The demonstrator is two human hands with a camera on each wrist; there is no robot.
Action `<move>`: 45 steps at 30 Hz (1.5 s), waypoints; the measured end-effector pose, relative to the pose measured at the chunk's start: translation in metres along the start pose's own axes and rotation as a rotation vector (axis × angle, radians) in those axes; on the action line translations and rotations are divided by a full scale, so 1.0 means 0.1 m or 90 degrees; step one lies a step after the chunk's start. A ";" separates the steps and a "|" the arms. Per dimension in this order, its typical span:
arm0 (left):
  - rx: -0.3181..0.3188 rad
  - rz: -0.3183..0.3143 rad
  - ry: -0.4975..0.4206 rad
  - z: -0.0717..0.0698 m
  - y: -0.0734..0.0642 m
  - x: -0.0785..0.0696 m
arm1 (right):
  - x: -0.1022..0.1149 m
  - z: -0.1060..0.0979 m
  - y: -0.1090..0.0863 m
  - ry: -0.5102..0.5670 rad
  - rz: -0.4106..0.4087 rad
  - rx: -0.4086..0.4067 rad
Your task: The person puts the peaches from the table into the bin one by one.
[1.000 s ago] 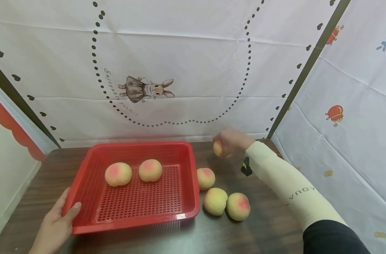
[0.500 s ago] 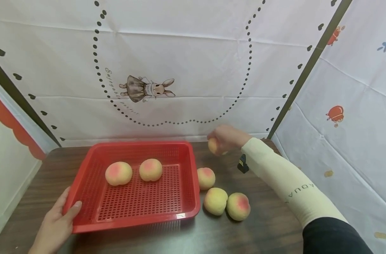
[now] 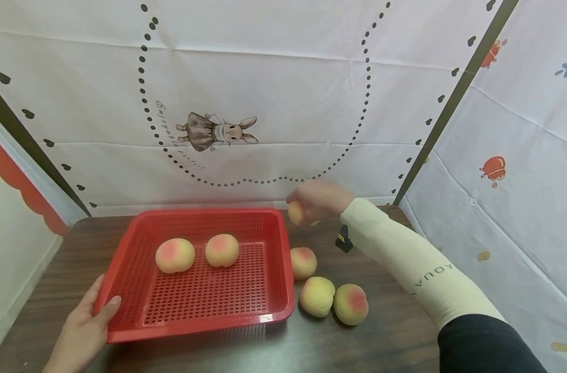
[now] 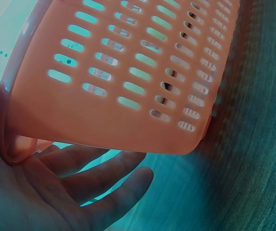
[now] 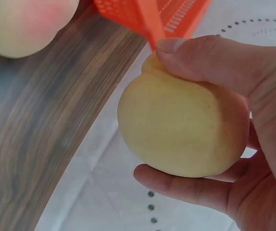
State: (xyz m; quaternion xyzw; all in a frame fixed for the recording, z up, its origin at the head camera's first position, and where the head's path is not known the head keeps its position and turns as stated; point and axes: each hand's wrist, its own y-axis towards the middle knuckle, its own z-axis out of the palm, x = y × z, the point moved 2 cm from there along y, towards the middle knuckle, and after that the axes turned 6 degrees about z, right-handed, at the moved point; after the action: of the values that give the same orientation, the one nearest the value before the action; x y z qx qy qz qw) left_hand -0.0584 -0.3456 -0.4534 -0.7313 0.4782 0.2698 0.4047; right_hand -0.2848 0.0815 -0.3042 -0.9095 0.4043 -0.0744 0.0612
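Note:
A red plastic basket (image 3: 204,325) with a perforated floor and walls stands on the table, holding two peaches, one on the left (image 3: 175,255) and one nearer its middle (image 3: 222,250). My left hand (image 3: 80,326) grips the basket's near left corner, thumb over the rim and the other fingers outside, under the rim in the left wrist view. Beyond the basket's far right corner, my right hand (image 3: 321,199) holds a peach (image 5: 183,125) above the table's back edge. Its thumb lies on top and fingers below, as the right wrist view shows.
Three peaches lie right of the basket: one against its wall (image 3: 303,262), one in front (image 3: 317,296) and one further right (image 3: 350,304). The dark wooden table (image 3: 390,331) ends at a printed white cloth (image 3: 283,103) behind. A small black device (image 3: 344,239) hangs at the right wrist.
My right hand has moved left with the peach, closer to the basket's far right corner. The left hand keeps its grip, and the basket stays in place.

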 end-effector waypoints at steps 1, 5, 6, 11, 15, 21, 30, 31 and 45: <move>-0.002 0.002 0.003 0.00 0.00 0.01 | 0.03 -0.01 0.01 0.000 0.000 0.002; 0.001 0.005 0.002 0.01 0.00 0.01 | 0.16 -0.04 0.05 0.006 -0.006 0.004; 0.002 0.007 0.005 0.01 -0.01 0.00 | 0.19 -0.05 0.07 0.009 -0.010 0.005; -0.005 0.013 0.015 0.00 -0.03 -0.02 | 0.35 -0.05 0.16 0.028 -0.028 0.012; -0.006 0.018 0.012 0.00 -0.02 -0.01 | 0.47 -0.04 0.22 0.019 -0.033 0.015; -0.004 0.015 0.003 0.00 -0.02 -0.02 | 0.64 0.02 0.33 -0.029 -0.055 0.014; 0.007 0.021 0.002 0.00 -0.03 -0.03 | 0.78 0.12 0.48 -0.076 -0.064 0.036; 0.007 0.023 0.001 0.00 -0.02 -0.03 | 0.79 0.13 0.49 -0.074 -0.060 0.040; -0.014 0.035 -0.003 -0.02 -0.01 0.01 | 0.88 0.31 0.58 -0.063 -0.084 0.048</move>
State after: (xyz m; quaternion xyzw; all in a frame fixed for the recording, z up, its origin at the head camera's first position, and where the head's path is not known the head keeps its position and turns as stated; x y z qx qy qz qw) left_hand -0.0575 -0.3471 -0.4527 -0.7219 0.4939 0.2877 0.3901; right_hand -0.2630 -0.0206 -0.3371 -0.9339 0.3367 -0.0480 0.1101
